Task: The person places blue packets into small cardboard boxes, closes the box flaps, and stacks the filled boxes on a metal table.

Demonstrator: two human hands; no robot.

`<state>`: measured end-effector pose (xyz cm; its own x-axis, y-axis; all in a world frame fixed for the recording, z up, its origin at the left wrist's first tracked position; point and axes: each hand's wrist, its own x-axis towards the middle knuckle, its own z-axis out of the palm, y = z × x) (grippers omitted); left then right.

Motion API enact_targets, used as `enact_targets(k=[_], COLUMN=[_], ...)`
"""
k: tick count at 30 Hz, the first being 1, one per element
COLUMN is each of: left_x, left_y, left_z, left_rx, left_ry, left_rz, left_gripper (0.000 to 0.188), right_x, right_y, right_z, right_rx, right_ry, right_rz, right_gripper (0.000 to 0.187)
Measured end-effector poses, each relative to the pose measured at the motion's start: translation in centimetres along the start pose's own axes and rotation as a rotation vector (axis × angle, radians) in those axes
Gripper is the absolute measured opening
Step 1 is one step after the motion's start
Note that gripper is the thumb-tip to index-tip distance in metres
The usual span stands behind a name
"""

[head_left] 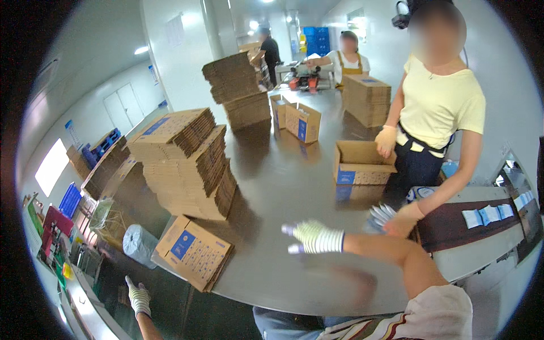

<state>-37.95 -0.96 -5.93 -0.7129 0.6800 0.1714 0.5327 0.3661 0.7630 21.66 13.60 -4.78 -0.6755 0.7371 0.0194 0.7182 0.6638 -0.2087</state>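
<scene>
My right hand (315, 237), in a pale striped glove with purple fingertips, reaches across the metal table (272, 277). Its thumb and fingers are apart and hold nothing. Low on the left, past the table's edge, my left hand (137, 296) wears a matching glove, fingers stretched out and nothing in them. Between the two hands, a few flattened cardboard boxes (195, 252) with a blue label lie tilted at the table's edge. A blue-grey roll (140, 245) stands just beyond my left hand. Behind the flattened boxes rises a tall stack of folded cartons (181, 164).
Across the table at the right, a co-worker's gloved hand (403, 220) holds several packets (381, 217); the other is at an open carton (362, 164). Packets (487, 215) lie on a dark conveyor belt (453, 229). More carton stacks (243, 90) stand farther back.
</scene>
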Motion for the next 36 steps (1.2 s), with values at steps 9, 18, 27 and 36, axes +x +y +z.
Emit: enact_targets(k=[9, 18, 27, 36], left_x=[3.7, -11.1, -22.7, -20.4], left_y=[9.8, 8.7, 5.0, -0.5], left_z=[6.9, 8.6, 10.7, 3.6], left_rx=[-0.478, -0.711, -0.074, -0.035], left_ry=[-0.253, -0.471, -0.586, -0.138], left_rz=[-0.083, -0.299, 0.079, 0.03], left_gripper=[0.069, 0.042, 0.034, 0.044], right_x=[-2.6, -1.7, -8.3, -8.3], right_y=[5.1, 8.3, -5.3, -7.5], right_z=[-11.9, -19.6, 3.8, 1.4], right_rx=[0.992, 0.37, 0.883, 0.787], right_ry=[0.674, 0.792, -0.108, -0.174], right_rz=[0.107, 0.069, -0.001, -0.088], right_gripper=[0.089, 0.047, 0.034, 0.04])
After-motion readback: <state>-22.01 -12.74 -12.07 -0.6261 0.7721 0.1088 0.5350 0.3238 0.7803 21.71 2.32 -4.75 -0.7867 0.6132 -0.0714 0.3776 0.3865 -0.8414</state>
